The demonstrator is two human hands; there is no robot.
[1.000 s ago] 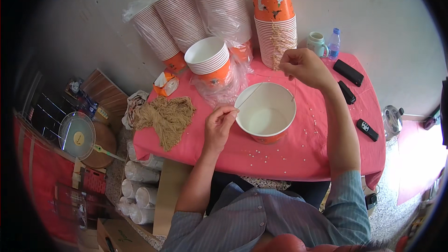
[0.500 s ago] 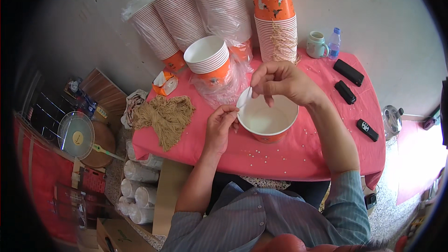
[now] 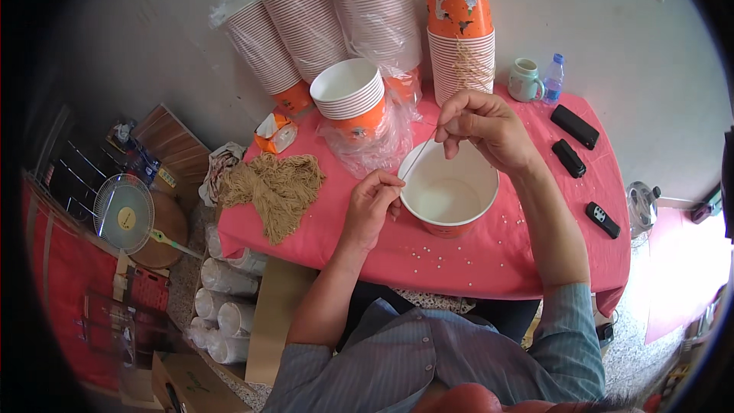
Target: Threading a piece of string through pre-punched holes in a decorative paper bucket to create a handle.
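A thin strand (image 3: 420,154) runs slanting between my two hands over the left rim of a white-lined paper bucket (image 3: 451,197). My left hand (image 3: 371,210), beside the bucket's left side, pinches its lower end between thumb and forefinger. Above the bucket's far rim, my right hand (image 3: 483,128) pinches the upper end with its fingertips. The bucket stands upright with an orange outside, and its pale inside shows. To the left lies a loose heap of tan strings (image 3: 275,191).
Nested paper buckets (image 3: 348,99) stand behind, with tall plastic-wrapped stacks and another stack (image 3: 461,53) alongside. A mug (image 3: 524,80), a bottle (image 3: 553,79) and dark cases (image 3: 575,127) sit at the right. Small pale beads (image 3: 436,256) dot the pink tablecloth (image 3: 367,264).
My right hand has moved a little up and away from my left. The strand between them now shows longer and straighter. The view has shifted slightly.
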